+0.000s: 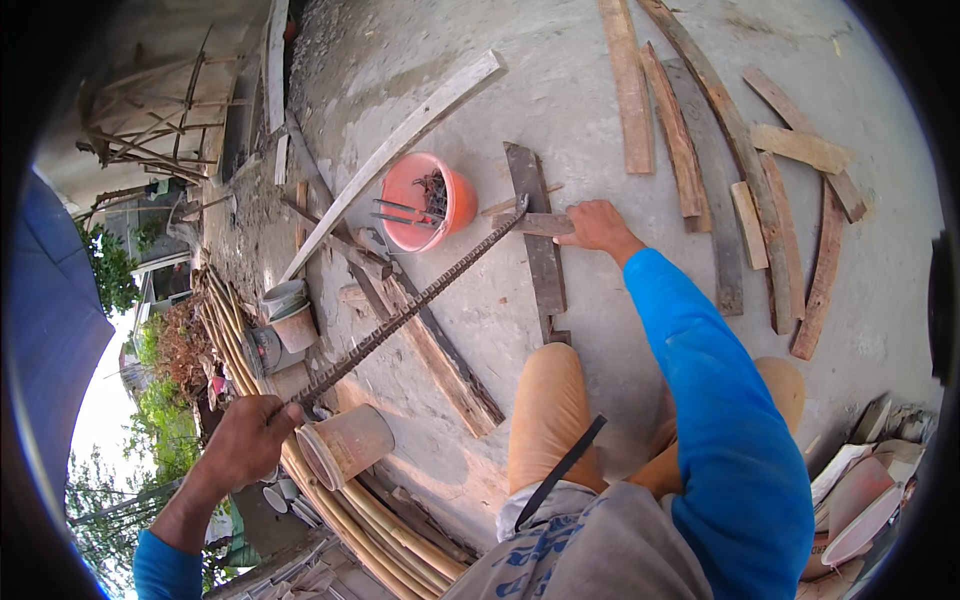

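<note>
My left hand (245, 440) is wrapped round one end of a long ribbed steel bar (408, 308), which slants up to the right. The bar's bent tip lies against a short wooden piece (543, 224). My right hand (600, 228) grips that piece by its right end. Under the piece lies a dark plank (541, 262) on the concrete, in front of my knees. Left of the plank stands an orange-pink bucket (462, 204) with dark, rusty bits of metal (433, 192) inside. Whether a nail sits at the bar's tip is too small to tell.
Several loose boards (690, 150) lie on the concrete at the right. A long pale plank (400, 150) slants behind the bucket. On the left are a dirty tipped bucket (360, 442), bamboo poles (390, 540) and more pails (290, 315). A split timber (440, 350) lies under the bar.
</note>
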Available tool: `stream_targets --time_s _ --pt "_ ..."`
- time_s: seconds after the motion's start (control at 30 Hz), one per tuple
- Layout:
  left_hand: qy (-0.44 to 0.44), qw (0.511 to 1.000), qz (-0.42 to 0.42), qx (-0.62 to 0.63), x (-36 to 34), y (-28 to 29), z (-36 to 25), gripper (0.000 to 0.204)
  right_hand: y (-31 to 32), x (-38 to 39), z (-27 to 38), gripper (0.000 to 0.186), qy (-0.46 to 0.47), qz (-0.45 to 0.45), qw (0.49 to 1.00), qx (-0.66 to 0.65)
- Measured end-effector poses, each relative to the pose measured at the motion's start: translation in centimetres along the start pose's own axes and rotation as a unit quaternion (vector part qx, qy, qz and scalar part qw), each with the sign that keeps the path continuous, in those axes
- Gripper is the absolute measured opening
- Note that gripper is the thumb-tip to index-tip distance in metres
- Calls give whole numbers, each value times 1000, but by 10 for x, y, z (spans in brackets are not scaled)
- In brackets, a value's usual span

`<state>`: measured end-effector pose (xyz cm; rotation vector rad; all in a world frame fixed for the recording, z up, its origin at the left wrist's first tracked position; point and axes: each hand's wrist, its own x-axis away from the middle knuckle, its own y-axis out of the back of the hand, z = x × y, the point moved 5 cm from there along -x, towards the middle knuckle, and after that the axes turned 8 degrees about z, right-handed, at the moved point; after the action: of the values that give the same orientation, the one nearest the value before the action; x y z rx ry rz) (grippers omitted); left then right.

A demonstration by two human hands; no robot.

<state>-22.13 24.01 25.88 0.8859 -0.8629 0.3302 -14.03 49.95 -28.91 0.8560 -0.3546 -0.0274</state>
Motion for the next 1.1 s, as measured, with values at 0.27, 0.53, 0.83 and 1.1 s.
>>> stream_targets --time_s 0.27,0.53,0.83,1.1 --pt "50 942 25 330 -1 -163 74 48 8 -20 28 67 26 14 998 50" --pt "94 913 101 384 -38 -169 103 53 7 -40 45 67 -3 44 993 111" --pt "83 880 124 450 -44 -208 113 52 9 -47 49 77 -40 75 986 140" --pt "85 871 92 475 -76 -264 166 52 17 -78 104 73 21 76 981 176"
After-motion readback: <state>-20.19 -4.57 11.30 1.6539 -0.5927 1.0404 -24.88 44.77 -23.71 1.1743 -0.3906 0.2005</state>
